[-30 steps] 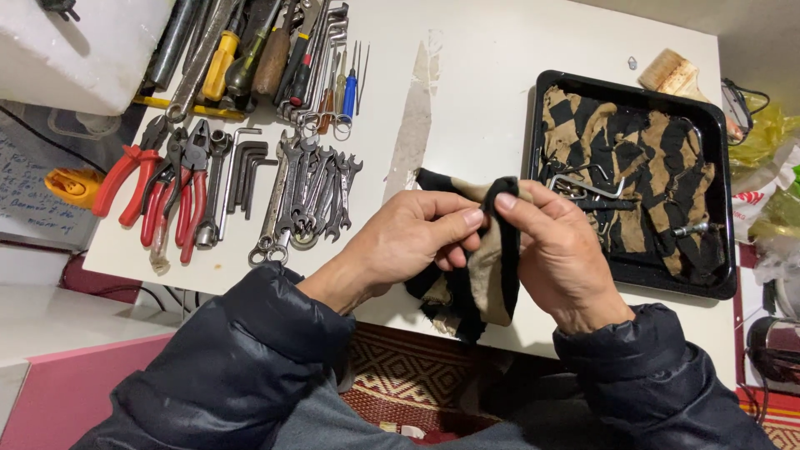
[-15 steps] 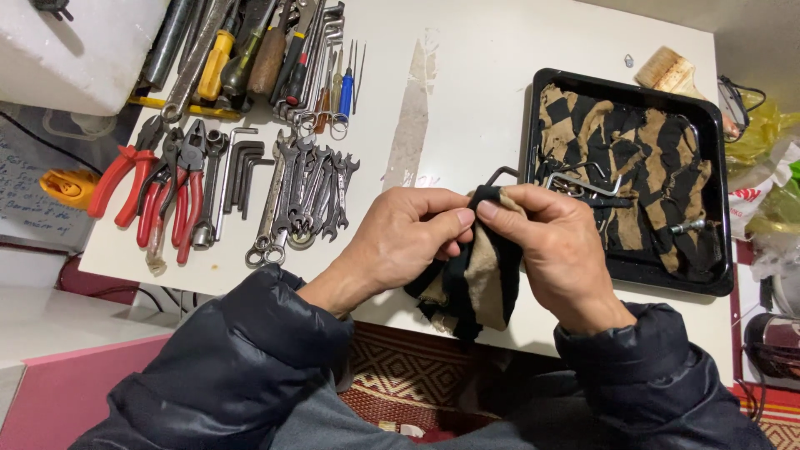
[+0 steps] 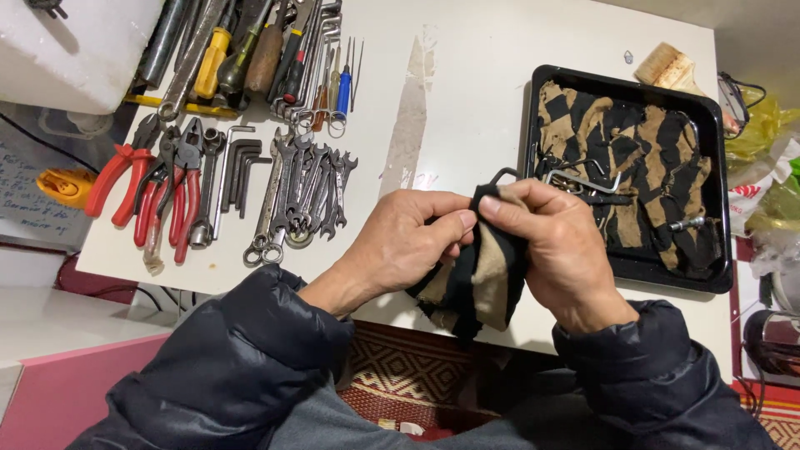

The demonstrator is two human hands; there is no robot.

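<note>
While both hands worked over table edge, left hand (image 3: 408, 242) pinched striped rag (image 3: 475, 283), right hand (image 3: 554, 250) clenched around same rag, wrapping small dark hex key (image 3: 502, 175); only bent tip showed above fingers. Rag bunched between palms, likely for wiping grip. Beyond: white table (image 3: 467, 83), wrenches (image 3: 304, 196) fanned in row, red pliers (image 3: 158, 187) beside them, screwdrivers (image 3: 275, 50) further back, sorted by type. Right: black tray (image 3: 717, 279) lined with matching cloth, holding more hex keys (image 3: 583, 185).
</note>
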